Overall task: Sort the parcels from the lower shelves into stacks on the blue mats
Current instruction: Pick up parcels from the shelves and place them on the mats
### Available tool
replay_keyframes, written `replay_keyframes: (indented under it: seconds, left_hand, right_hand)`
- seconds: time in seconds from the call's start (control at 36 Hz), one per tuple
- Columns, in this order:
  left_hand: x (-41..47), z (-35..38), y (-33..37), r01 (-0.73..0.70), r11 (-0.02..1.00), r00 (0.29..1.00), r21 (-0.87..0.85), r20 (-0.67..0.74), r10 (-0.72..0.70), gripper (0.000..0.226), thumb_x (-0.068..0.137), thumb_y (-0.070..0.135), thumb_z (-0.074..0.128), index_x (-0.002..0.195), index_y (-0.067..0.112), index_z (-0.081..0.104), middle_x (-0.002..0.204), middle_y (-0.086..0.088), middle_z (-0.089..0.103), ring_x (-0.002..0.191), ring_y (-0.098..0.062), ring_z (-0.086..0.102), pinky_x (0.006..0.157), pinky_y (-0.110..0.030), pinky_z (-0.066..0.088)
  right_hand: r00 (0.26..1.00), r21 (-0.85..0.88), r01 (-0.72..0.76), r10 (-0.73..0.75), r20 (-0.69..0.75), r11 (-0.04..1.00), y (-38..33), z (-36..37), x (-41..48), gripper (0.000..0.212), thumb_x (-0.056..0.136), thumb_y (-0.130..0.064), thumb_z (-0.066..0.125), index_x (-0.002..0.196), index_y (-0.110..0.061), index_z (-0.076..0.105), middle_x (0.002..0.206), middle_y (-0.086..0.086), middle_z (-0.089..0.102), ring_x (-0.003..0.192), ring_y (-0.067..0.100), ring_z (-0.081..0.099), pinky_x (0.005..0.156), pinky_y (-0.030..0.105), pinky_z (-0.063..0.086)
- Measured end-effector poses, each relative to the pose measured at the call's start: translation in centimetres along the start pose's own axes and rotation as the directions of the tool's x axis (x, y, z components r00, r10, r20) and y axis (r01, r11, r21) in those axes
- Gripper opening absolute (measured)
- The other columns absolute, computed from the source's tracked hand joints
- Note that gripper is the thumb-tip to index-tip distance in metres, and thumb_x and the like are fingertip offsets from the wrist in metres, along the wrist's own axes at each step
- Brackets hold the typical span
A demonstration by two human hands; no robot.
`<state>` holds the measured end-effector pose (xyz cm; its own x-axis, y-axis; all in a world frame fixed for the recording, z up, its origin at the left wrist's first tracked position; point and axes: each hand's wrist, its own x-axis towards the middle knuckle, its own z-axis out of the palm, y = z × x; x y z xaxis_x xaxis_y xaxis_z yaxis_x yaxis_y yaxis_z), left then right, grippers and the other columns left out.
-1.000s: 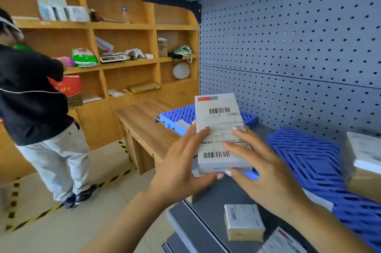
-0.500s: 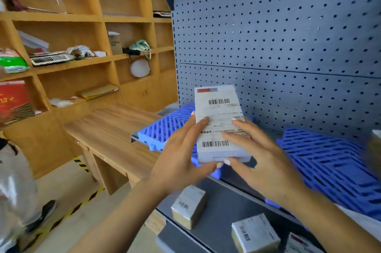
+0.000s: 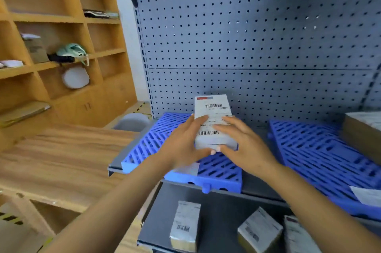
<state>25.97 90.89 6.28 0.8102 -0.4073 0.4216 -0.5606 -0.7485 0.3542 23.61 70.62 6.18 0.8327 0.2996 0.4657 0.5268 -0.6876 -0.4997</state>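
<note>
Parcel (image 3: 213,120) | over right half of left blue mat (image 3: 152,143), contact unclear | left grip (image 3: 185,145), right grip (image 3: 245,145) pinching parcel's long edges, thumbs at near end | mat's left half shows open grid

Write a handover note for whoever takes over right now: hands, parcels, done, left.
Left hand and right hand both hold the white parcel, fingers over its label.
It is above the left blue mat; contact unclear.
Done: a brown box sits on the right blue mat.
Left: set this one down, then sort the lower shelf: left parcel, middle parcel, right parcel.
</note>
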Motion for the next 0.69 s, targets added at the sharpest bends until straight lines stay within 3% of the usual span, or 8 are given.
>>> replay_keyframes:
  seconds: [0.14, 0.25, 0.36, 0.47, 0.69]
  left_hand:
    - [2.9, 0.8, -1.5, 0.027, 0.997, 0.986, 0.066, 0.163, -0.038, 0.095, 0.076, 0.051, 0.074, 0.150, 0.023, 0.023, 0.151, -0.002, 0.034, 0.134, -0.023, 0.036, 0.107, -0.033, 0.033]
    - [4.3, 1.5, -2.1, 0.005, 0.988, 0.962, 0.156, 0.267, -0.047, 0.091, 0.081, 0.053, 0.068, 0.151, 0.022, 0.020, 0.150, -0.006, 0.035, 0.132, -0.026, 0.039, 0.107, -0.039, 0.034]
    - [5.2, 1.5, -2.3, -0.030, 0.959, 0.956, 0.283, 0.288, -0.055, 0.089, 0.083, 0.057, 0.063, 0.152, 0.024, 0.017, 0.153, -0.007, 0.029, 0.135, -0.028, 0.034, 0.108, -0.042, 0.032]
    - [5.4, 1.6, -2.0, -0.026, 0.941, 0.952, 0.338, 0.294, -0.079, 0.089, 0.083, 0.058, 0.061, 0.152, 0.026, 0.015, 0.160, -0.006, 0.010, 0.145, -0.024, 0.014, 0.114, -0.047, 0.023]
    - [5.5, 1.1, -1.5, -0.043, 0.923, 0.948, 0.382, 0.308, -0.083, 0.090, 0.082, 0.063, 0.058, 0.152, 0.023, 0.016, 0.160, 0.001, 0.015, 0.146, -0.021, 0.011, 0.118, -0.048, 0.010]
  right_hand:
    - [0.990, -0.071, -0.097, 0.103, 0.097, 0.993, 1.3, 0.5, 1.4, 0.052, 0.091, -0.020, 0.062, 0.139, -0.031, 0.046, 0.150, -0.012, 0.027, 0.137, 0.008, 0.026, 0.105, 0.013, 0.017]
    - [0.979, -0.080, -0.142, 0.152, 0.134, 0.987, 2.7, 1.2, 1.8, 0.053, 0.091, -0.018, 0.062, 0.139, -0.032, 0.045, 0.151, -0.009, 0.029, 0.138, 0.011, 0.028, 0.114, 0.027, 0.024]
    - [0.984, -0.114, -0.131, 0.143, 0.108, 0.985, 3.3, 1.5, 2.1, 0.053, 0.091, -0.021, 0.062, 0.139, -0.034, 0.044, 0.151, -0.008, 0.031, 0.138, 0.012, 0.030, 0.114, 0.031, 0.027]
    - [0.992, -0.212, -0.087, 0.104, 0.071, 0.973, 3.6, 1.7, 2.3, 0.052, 0.091, -0.026, 0.061, 0.139, -0.035, 0.043, 0.150, -0.007, 0.034, 0.140, 0.012, 0.025, 0.118, 0.033, 0.013]
    - [0.991, -0.269, -0.071, 0.099, 0.092, 0.960, 3.2, 1.7, 2.6, 0.053, 0.093, -0.027, 0.058, 0.143, -0.029, 0.040, 0.153, -0.002, 0.032, 0.145, 0.015, 0.014, 0.119, 0.034, 0.007]
